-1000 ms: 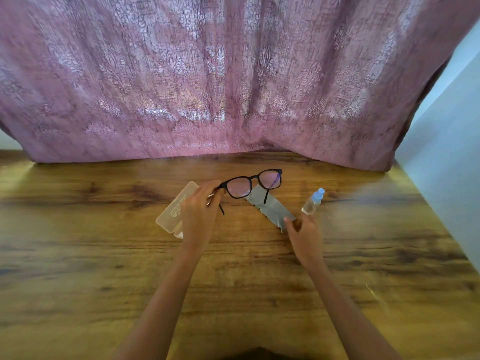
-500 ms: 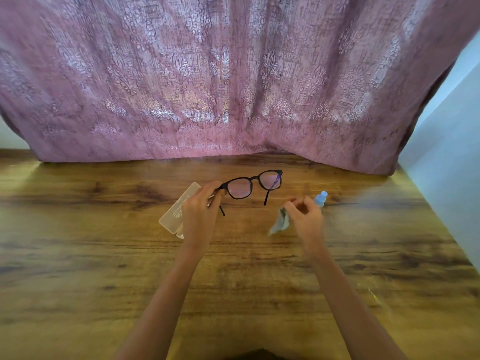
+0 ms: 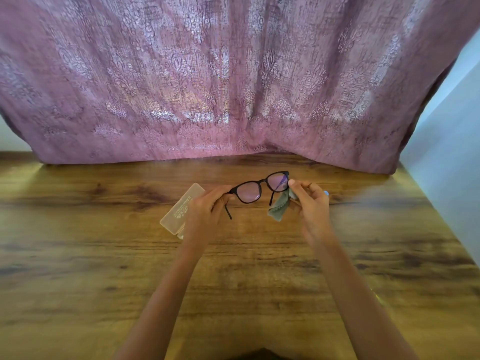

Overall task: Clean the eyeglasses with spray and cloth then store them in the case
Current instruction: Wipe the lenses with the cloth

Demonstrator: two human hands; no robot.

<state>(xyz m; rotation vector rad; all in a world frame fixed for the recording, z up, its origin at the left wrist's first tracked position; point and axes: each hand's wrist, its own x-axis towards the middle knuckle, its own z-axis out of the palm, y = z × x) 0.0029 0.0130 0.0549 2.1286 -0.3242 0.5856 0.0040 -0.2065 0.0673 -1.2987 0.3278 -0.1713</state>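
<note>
Lifted cloth (image 3: 279,207), pinched by right hand (image 3: 311,203), nears eyeglasses (image 3: 249,192) gripped by left hand (image 3: 205,211).

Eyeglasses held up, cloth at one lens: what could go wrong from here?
The left hand pinches the eyeglasses at one end only, so pressing the cloth on the far lens may twist or slip them. The right hand hides most of the spray bottle just behind it; a wiping stroke could knock it over.
</note>
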